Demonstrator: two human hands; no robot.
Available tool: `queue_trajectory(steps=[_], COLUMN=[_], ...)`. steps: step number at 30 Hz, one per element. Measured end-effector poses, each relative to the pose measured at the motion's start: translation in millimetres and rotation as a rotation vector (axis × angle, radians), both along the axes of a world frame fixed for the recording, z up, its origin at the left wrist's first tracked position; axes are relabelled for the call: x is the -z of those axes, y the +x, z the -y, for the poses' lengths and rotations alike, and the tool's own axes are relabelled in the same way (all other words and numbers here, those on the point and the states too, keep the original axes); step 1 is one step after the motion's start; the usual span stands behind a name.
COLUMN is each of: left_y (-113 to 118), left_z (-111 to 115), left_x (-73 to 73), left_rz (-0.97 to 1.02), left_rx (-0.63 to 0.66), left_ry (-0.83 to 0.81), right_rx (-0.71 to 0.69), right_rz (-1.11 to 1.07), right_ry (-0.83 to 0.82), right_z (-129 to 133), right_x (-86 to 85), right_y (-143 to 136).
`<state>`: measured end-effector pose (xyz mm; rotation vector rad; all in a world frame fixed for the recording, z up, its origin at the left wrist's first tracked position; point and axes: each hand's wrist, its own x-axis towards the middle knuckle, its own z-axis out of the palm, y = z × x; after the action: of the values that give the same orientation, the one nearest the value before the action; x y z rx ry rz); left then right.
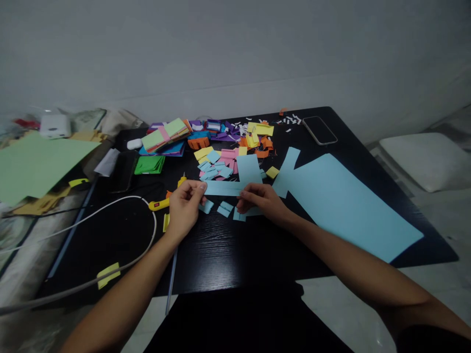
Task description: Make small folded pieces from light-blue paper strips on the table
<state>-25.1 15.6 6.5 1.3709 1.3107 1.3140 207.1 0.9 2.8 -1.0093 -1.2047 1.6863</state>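
A narrow light-blue paper strip (222, 188) is stretched level between both hands. My left hand (186, 203) pinches its left end between thumb and fingers. At the strip's right end, my right hand (261, 200) grips it with closed fingers. Behind the strip stands out a wider blue paper piece (249, 167), partly covered by it. Small folded blue pieces (224, 209) lie just below the strip, and several more sit behind it among pink and yellow ones. A yellow glue gun (159, 205) is beside my left hand, partly hidden.
On the black table (206, 264), a large blue sheet (353, 206) lies right, a phone (319, 130) back right. Coloured paper bundles (167, 135) and green pieces (149, 164) are back left. A white cable (155, 223) loops at left. A pillow (423, 159) is beyond the right edge.
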Motion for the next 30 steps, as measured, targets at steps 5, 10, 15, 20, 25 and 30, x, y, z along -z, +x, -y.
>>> queue_trajectory(steps=[5, 10, 15, 20, 25, 30], left_y=[4.0, 4.8, 4.7, 5.8, 6.5, 6.8], left_z=[4.6, 5.8, 5.9, 7.2, 6.9, 7.3], left_x=[-1.4, -2.6, -1.4, -0.7, -0.9, -1.4], left_rz=[-0.011, -0.038, -0.040, -0.023, 0.007, 0.016], left_rx=[0.009, 0.007, 0.012, 0.028, 0.047, 0.074], left_ry=[0.011, 0.025, 0.020, 0.025, 0.013, -0.002], right_rx=[0.111, 0.121, 0.152, 0.193, 0.226, 0.253], right_rz=[0.007, 0.002, -0.031, -0.007, 0.015, 0.014], right_ry=[0.008, -0.021, -0.001, 0.073, 0.100, 0.076], right_z=[-1.3, 0.7, 0.0, 0.3, 2.6, 0.8], right_x=[1.5, -1.2, 0.4, 1.3, -1.2, 1.6], right_y=[-2.2, -2.6, -2.7, -3.2, -4.5, -3.7])
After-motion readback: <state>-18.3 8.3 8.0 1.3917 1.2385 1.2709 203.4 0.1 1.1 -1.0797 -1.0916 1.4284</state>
